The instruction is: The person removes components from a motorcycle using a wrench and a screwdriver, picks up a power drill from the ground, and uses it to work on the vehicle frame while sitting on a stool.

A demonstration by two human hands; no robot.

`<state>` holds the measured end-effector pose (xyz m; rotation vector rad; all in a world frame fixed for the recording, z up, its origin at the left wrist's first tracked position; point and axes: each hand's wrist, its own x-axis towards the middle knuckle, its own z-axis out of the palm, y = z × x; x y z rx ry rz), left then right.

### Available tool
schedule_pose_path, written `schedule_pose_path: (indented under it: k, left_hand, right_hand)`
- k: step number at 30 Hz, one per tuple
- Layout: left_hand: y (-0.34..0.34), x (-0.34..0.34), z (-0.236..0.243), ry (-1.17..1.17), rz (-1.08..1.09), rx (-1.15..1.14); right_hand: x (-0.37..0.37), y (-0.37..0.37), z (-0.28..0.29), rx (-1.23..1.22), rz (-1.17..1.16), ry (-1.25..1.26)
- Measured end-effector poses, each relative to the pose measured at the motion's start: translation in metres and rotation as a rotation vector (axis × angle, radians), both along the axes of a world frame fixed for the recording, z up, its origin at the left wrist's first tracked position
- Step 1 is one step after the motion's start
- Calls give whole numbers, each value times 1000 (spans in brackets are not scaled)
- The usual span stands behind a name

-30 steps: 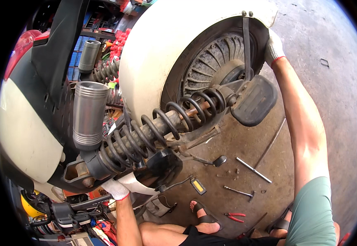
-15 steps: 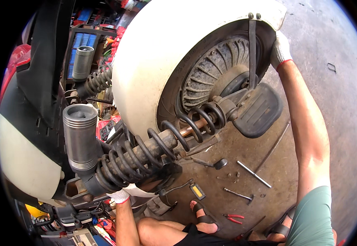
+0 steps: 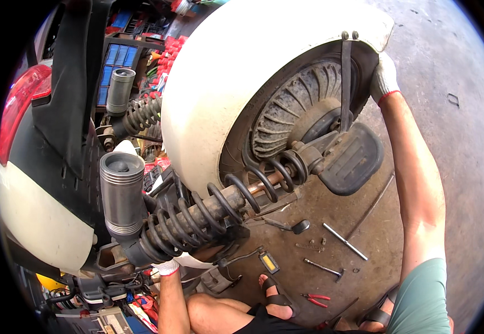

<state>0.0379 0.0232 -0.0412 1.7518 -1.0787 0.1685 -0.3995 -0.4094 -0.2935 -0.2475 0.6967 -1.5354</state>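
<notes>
A white-fendered wheel with a finned hub (image 3: 297,108) stands tilted before me, a black footrest (image 3: 353,158) beside it. My right hand (image 3: 385,80), in a white knit glove, grips the tyre's outer edge just under the tail of the white fender (image 3: 208,83); its fingertips are hidden. A coil-spring shock absorber (image 3: 214,209) with a grey canister (image 3: 122,192) runs across the middle. Below its lower left end is my gloved left hand (image 3: 167,268), its fingers concealed behind the shock absorber, so what it touches cannot be seen.
On the floor lie a metal bar (image 3: 345,241), a T-handled tool (image 3: 324,268), red-handled pliers (image 3: 315,299), a small spring (image 3: 309,246) and a yellow-faced work light (image 3: 268,261). A red tail light (image 3: 22,111) and body panels rise at left. Blue bins (image 3: 117,61) stand behind.
The motorbike parts appear slightly farther right and lower, with more of the red tail light showing. Both hands keep to the same spots on or behind the parts.
</notes>
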Motion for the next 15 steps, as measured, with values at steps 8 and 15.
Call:
schedule_pose_path:
  k: [8, 15]
  left_hand:
    - [-1, -6, 9, 244, -134, -112]
    - [1, 1, 2, 145, -64, -30]
  right_hand:
    - [4, 3, 4, -9, -19, -3]
    - [4, 4, 10, 15, -2, 3]
